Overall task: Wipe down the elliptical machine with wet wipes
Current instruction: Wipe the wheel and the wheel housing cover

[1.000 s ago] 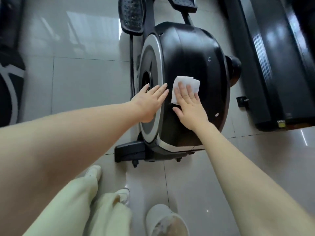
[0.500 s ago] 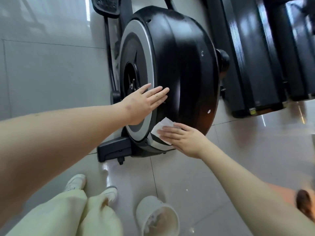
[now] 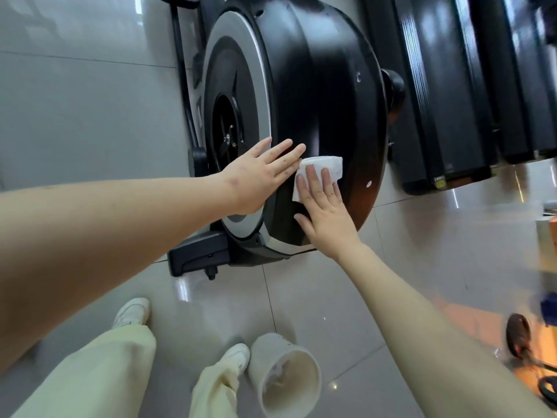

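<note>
Hands: two, both flat, fingers straight; left hand point(image 3: 261, 174) on elliptical machine point(image 3: 319, 86), right hand point(image 3: 327, 214) pressing wet wipe point(image 3: 327, 164) against it.
Wet wipe: one, white.
Bin point(image 3: 271, 348): one, on floor point(image 3: 90, 122).

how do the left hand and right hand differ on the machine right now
The left hand lies bare across the silver ring; the right hand presses a white wipe onto the black housing. Left hand's fingers point sideways toward the wipe, right hand's point up. Both are flat, fingers straight.
</note>
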